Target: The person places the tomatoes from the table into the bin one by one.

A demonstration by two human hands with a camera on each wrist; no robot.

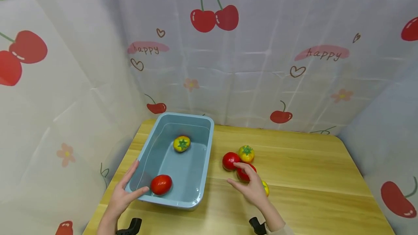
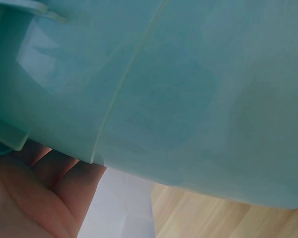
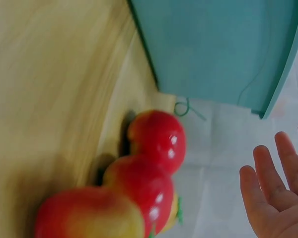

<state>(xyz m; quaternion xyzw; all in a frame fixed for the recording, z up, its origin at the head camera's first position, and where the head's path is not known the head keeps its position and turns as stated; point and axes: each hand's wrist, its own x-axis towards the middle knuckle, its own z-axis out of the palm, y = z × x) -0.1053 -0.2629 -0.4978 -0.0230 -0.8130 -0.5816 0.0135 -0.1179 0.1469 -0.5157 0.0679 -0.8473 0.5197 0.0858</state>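
A light blue plastic bin [image 1: 204, 177] stands on the left of the wooden table, its outer wall [image 2: 179, 99] filling the left wrist view. My left hand [image 1: 119, 197] holds the bin's near-left corner, thumb over the rim and fingers along the outside. Inside the bin lie a red tomato [image 1: 161, 185] near the front and a yellow tomato [image 1: 181, 143] with a green leafy top farther back. My right hand [image 1: 251, 186] hovers, thumb and fingers spread, over a tomato group: red tomatoes [image 1: 230, 161] [image 3: 159, 139], another yellow tomato [image 1: 246, 153] behind, and a yellow one [image 1: 266, 188] partly hidden by my hand.
The wooden table [image 1: 313, 177] reaches right of the tomatoes. A white curtain [image 1: 241, 82] printed with cherries, hearts and flowers rises behind the table and along both sides. Black straps [image 1: 130, 226] circle the wrists.
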